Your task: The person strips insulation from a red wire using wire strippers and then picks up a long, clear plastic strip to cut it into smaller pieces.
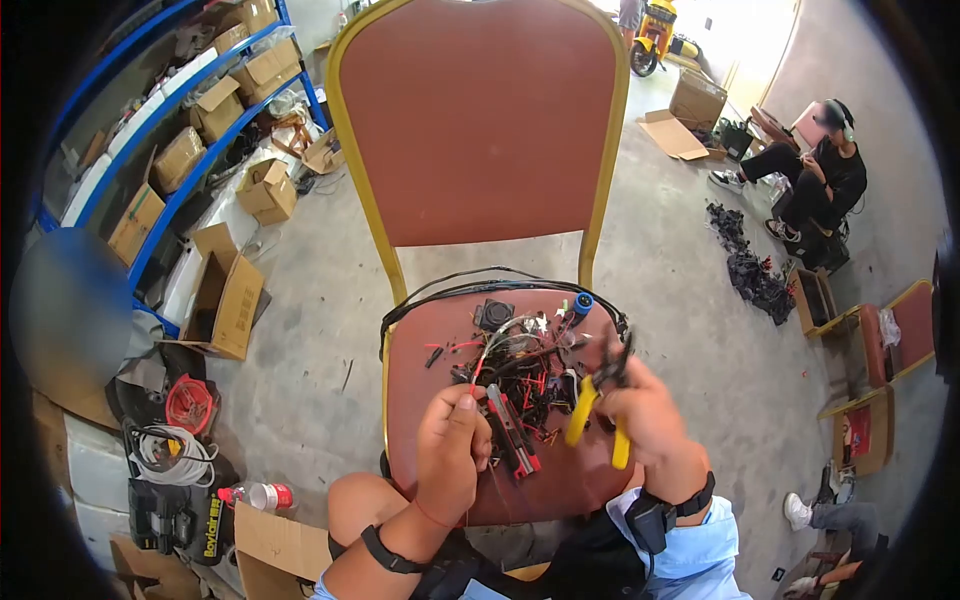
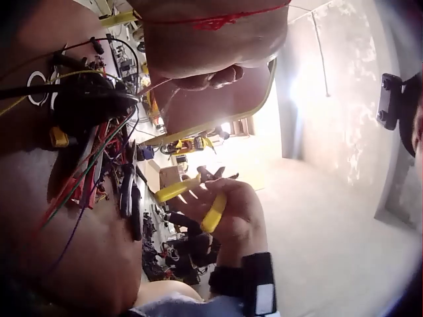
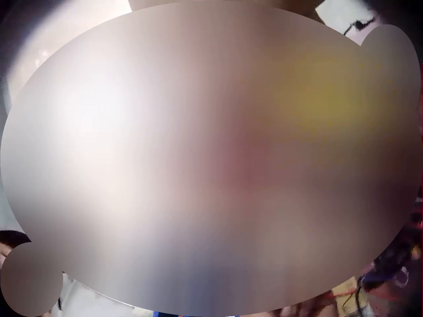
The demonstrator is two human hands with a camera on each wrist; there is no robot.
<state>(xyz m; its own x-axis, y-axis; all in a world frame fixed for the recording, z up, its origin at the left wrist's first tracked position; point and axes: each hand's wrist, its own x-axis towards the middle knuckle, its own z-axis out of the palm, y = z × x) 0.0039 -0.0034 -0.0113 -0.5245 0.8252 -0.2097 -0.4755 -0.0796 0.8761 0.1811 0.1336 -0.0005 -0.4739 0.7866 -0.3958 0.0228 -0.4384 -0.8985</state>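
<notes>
My left hand (image 1: 452,445) pinches thin wires (image 1: 478,372) between thumb and fingers, over the left part of the red chair seat (image 1: 412,400). Yellow-handled pliers (image 1: 583,408) are gripped in my right hand (image 1: 645,415), held above the seat's right side with the dark jaws pointing up and away; the left wrist view shows this hand (image 2: 231,211) too. Between the hands lies a heap of cut wires and small parts (image 1: 535,385). A red-and-grey tool (image 1: 512,432) lies beside my left hand. Most of the right wrist view is blurred out.
A black cable (image 1: 450,283) loops along the back of the seat, below the chair's backrest (image 1: 480,130). A blue connector (image 1: 583,303) lies at the seat's back right. On the floor at left stand an open carton (image 1: 225,300) and a bottle (image 1: 268,495). A person (image 1: 825,175) sits at right.
</notes>
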